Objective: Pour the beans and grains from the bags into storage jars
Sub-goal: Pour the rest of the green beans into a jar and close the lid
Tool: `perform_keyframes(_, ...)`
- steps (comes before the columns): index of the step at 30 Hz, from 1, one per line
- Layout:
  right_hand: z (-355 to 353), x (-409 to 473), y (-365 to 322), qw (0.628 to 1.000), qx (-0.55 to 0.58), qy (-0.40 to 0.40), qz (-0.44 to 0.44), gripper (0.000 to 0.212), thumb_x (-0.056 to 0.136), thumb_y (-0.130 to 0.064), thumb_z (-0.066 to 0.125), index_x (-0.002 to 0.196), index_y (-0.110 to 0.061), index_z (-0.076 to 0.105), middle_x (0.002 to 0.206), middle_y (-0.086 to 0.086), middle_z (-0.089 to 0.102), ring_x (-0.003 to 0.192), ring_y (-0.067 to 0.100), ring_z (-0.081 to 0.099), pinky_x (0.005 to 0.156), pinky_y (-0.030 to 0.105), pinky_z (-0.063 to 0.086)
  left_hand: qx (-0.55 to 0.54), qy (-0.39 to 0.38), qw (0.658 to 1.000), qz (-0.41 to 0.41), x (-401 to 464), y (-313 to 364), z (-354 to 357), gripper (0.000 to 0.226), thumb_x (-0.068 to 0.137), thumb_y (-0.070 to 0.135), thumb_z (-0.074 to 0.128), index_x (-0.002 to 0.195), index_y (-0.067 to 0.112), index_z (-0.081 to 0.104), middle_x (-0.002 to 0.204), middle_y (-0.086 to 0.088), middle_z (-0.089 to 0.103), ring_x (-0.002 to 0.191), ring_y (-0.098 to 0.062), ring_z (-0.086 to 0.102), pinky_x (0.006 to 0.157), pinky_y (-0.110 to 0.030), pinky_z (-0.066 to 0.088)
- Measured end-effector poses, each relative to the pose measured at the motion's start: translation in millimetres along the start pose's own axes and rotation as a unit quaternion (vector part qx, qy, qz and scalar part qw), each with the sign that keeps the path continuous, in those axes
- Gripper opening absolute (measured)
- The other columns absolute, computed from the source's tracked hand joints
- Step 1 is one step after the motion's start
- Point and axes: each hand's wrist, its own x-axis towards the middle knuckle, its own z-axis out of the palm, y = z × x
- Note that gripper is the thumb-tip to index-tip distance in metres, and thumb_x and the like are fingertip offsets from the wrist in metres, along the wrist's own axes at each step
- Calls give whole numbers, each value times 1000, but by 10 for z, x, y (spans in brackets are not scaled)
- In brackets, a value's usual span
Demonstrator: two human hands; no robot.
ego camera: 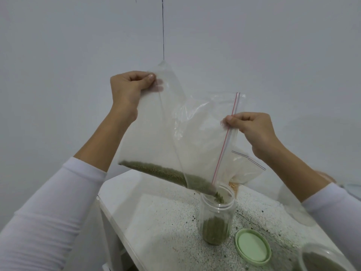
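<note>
Speckled table [166,222], bag [166,133] pinched between hands, above jar [216,216]

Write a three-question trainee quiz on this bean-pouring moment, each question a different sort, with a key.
1. True or false: the green lid is screwed onto the jar receiving the beans.
2. Multiple choice: where does the right hand pinch the zip bag? A) at the red zip strip B) at the bottom corner C) nowhere
3. Fill in: the left hand holds the bag's far corner high, so the green beans slide down toward the ____ of the jar.

Key: 1 false, the lid lies on the table beside the jar; 2 A; 3 mouth.
</note>
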Motion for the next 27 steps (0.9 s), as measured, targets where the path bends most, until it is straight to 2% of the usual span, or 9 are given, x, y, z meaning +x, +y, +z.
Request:
perform_keyframes(4,-5,33,-54,1000,12,11,-4,13,85,-11,68,72,-11,72,70,-4,71,71,1,66,65,2,44,-15,10,1000,5,28,1,-25,8,84,-5,65,77,-2,67,65,-4,72,67,-23,71,72,-31,58)
perform_keyframes(8,28,38,-84,1000,5,-11,-8,14,85,-10,68,72,-10,71,74,0,71,74,7,66,69,5,47,-16,13,1000,9,52,14,-44,10,84,-6,65,75,-1,67,65,-4,72,65,-23,71,70,-30,57)
perform_keyframes(12,48,65,-121,1000,7,-9,-14,14,85,-11,68,71,-11,71,70,-3,71,71,3,65,70,4,45,-18,20,999,17,79,30,-74,10,84,-6,64,76,-1,67,64,-3,72,65,-21,71,72,-32,58)
perform_keyframes(15,73,60,-120,1000,5,-22,-10,14,85,-10,68,72,-10,72,69,-4,71,73,4,66,73,5,46,-1,6,1000,18,58,33,-80,9,84,-5,65,77,-1,67,65,-2,72,65,-20,71,69,-27,56)
perform_keyframes(20,72,61,-125,1000,6,-12,-16,13,85,-10,68,74,-7,72,70,-4,70,67,-2,64,65,2,42,-10,13,1000,18,69,43,-119,10,84,-6,64,76,-1,66,63,-2,72,64,-19,71,69,-27,57)
perform_keyframes(22,83,45,-113,1000,1,-23,-8,13,85,-9,68,73,-9,71,70,-4,70,66,-4,63,64,2,42,-2,1,1000,12,54,32,-125,9,83,-5,65,76,-1,67,65,-3,72,65,-20,71,69,-28,57)
perform_keyframes(25,57,61,-124,1000,17,5,-12,12,85,-11,68,74,-11,72,66,-9,70,67,-5,63,64,0,42,-18,14,1000,15,68,24,-130,8,84,-5,65,77,-1,66,65,-3,72,67,-20,71,74,-33,58)
perform_keyframes(27,53,66,-127,1000,11,-6,-8,11,85,-12,68,76,-10,72,72,-4,71,70,-2,64,68,2,43,-8,7,1000,11,74,28,-119,8,84,-4,65,77,0,67,65,-3,72,66,-21,71,71,-30,57)
